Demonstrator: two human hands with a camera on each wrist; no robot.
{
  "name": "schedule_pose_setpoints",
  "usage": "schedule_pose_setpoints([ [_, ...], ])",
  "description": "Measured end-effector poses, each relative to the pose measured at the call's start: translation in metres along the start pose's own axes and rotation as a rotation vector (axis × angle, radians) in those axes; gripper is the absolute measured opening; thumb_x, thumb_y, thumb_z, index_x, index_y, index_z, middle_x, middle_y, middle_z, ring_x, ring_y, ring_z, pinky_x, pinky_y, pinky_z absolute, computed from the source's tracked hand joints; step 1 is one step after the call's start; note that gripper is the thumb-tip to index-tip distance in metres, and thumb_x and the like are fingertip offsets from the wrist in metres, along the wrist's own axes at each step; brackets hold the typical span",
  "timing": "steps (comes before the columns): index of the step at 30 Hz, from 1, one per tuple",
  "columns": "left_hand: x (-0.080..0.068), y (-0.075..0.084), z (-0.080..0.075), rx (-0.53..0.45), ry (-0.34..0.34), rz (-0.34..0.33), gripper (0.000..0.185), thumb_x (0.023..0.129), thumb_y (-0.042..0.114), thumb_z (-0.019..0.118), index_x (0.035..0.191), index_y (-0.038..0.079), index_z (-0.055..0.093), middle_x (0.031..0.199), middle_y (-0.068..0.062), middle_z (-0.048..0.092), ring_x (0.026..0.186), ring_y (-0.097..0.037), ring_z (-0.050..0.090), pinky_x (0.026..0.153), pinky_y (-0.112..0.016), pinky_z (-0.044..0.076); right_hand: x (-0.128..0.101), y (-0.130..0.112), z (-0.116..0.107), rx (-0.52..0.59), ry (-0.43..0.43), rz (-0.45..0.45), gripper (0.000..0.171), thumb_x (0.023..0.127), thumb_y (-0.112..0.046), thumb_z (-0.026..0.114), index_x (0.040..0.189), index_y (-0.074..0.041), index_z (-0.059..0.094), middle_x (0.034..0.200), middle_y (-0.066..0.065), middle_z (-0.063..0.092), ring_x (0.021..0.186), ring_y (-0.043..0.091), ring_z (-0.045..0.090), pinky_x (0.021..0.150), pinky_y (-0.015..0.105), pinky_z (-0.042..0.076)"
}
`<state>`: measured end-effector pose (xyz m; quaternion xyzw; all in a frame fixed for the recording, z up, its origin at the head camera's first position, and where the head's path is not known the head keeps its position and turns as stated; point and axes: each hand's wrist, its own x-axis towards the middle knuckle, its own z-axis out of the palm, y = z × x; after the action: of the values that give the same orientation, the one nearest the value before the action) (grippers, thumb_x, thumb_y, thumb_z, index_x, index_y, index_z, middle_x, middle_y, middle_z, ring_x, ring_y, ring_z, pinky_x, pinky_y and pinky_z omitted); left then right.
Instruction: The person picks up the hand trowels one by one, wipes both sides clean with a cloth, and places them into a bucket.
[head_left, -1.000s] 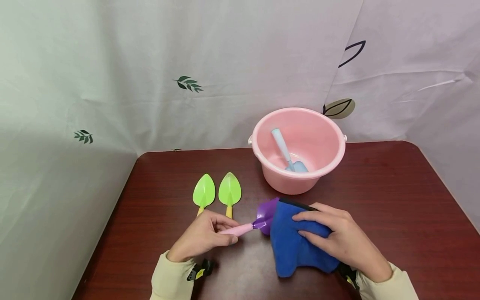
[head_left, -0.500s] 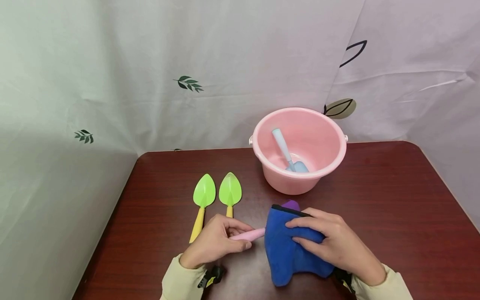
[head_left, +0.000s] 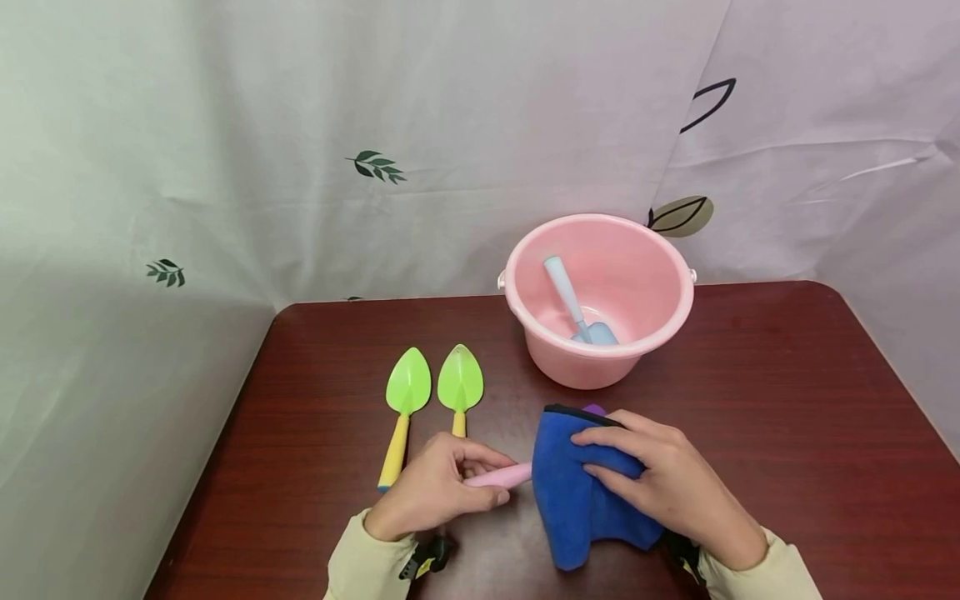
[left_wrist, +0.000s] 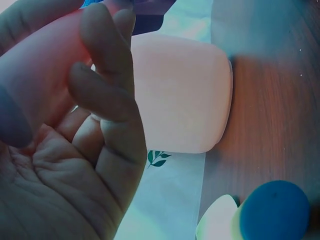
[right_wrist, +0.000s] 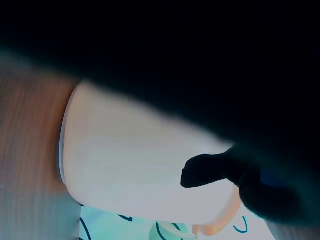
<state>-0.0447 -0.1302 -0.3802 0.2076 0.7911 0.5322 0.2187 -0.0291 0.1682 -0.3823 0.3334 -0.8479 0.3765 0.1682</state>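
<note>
Head view: red-brown surface (head_left: pixel 765 400) against fabric walls (head_left: pixel 480 100). Near centre, left hand (head_left: pixel 435 490) grips pink-handled trowel (head_left: pixel 510 476); right hand (head_left: pixel 671 475) holds blue cloth (head_left: pixel 566 492) over its blade (head_left: pixel 596 409). Left wrist view: fingers (left_wrist: pixel 105 40) curled round handle (left_wrist: pixel 40 60). Right wrist view: fingers indistinct.

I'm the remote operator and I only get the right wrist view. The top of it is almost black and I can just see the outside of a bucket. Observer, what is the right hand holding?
Observer: In the head view, the right hand holds a blue cloth.

Operator: And the other one?

Observer: The left hand grips a pink handle, whose far end disappears behind the cloth.

Operator: Is there anything inside the bucket?

Observer: Yes, a light blue shovel, its handle leaning up toward the rim.
</note>
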Motion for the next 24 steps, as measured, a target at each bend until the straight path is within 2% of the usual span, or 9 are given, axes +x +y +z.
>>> schedule_pose_setpoints([
  [10, -0.001, -0.0029, -0.0028, 0.005, -0.007, 0.027, 0.025, 0.078, 0.014, 0.083, 0.103, 0.015, 0.08, 0.079, 0.005, 0.073, 0.064, -0.008, 0.062, 0.057, -0.023, 0.051, 0.0, 0.0008, -0.0001, -0.016, 0.017, 0.015, 0.058, 0.067, -0.002, 0.089, 0.119, -0.024, 0.072, 0.114, -0.006, 0.067, 0.096, 0.011, 0.067, 0.085, 0.014, 0.049],
  [16, -0.0018, -0.0015, -0.0046, 0.036, 0.005, 0.02, 0.025, 0.078, 0.015, 0.084, 0.103, 0.017, 0.081, 0.078, 0.007, 0.072, 0.064, -0.009, 0.061, 0.057, -0.024, 0.05, 0.0012, -0.0002, -0.0019, -0.039, 0.007, 0.063, 0.056, 0.07, -0.004, 0.088, 0.118, -0.026, 0.072, 0.113, -0.009, 0.066, 0.094, 0.006, 0.065, 0.081, 0.013, 0.049],
  [24, -0.001, -0.003, -0.007, 0.02, 0.003, 0.046, 0.025, 0.078, 0.013, 0.083, 0.101, 0.022, 0.081, 0.08, 0.007, 0.072, 0.065, -0.008, 0.06, 0.055, -0.024, 0.05, 0.0013, 0.0029, -0.0012, -0.082, 0.058, 0.064, 0.055, 0.066, -0.003, 0.09, 0.114, -0.024, 0.074, 0.107, -0.009, 0.066, 0.088, 0.008, 0.064, 0.078, 0.013, 0.048],
])
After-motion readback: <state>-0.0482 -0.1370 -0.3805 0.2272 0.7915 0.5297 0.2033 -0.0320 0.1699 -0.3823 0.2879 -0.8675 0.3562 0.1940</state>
